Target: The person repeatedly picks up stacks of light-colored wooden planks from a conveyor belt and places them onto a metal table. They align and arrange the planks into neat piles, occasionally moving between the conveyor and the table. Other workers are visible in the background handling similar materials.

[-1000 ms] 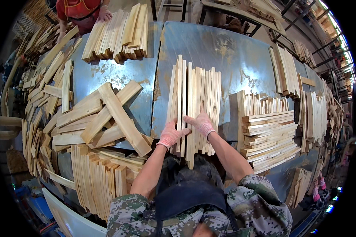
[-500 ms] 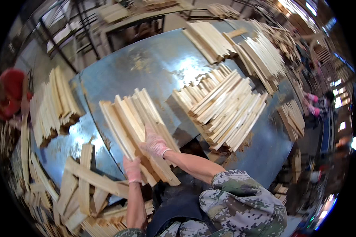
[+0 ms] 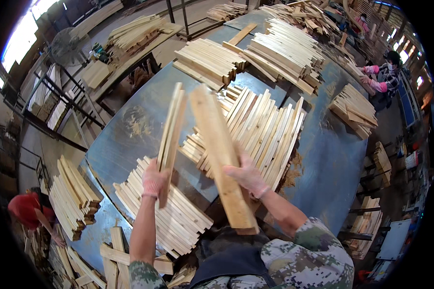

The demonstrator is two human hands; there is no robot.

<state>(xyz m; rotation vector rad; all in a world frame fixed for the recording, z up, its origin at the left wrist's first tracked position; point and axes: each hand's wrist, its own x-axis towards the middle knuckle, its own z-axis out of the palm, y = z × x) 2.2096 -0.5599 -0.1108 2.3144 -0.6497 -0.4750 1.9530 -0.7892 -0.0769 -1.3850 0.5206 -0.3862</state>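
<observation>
Pale, flat wooden slats (image 3: 171, 130) stand raised above the blue metal surface (image 3: 130, 130): left hand (image 3: 155, 180) closed around a thin bundle, right hand (image 3: 248, 176) gripping the broad plank (image 3: 222, 154). Light, stiff, splintery; likely best held near mid-length.

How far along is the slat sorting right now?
Done: a neat layered stack sits mid-table and a flat row lies near the person. In hand: the left hand lifts thin slats; the right hand holds a wide board. Left: loose boards at lower left remain jumbled.
</observation>
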